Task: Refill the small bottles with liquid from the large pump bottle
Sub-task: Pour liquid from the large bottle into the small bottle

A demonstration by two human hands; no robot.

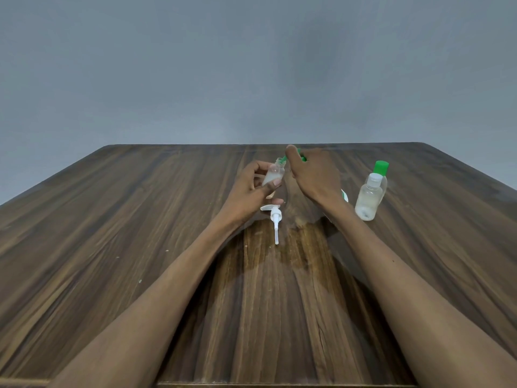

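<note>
The left grip [256, 183] is holding a small clear bottle [273, 175], uncapped and part-filled with whitish liquid, tilted above the surface [112, 219]. The right grip [310, 175] is pinching a green cap [300, 156] just beside its mouth. A white pump [274, 218] is lying below; two capped bottles [369, 200] are standing at right.

L hand [253, 189] fingers curled, R hand [313, 175] knuckles-up, both forearms outstretched
</note>
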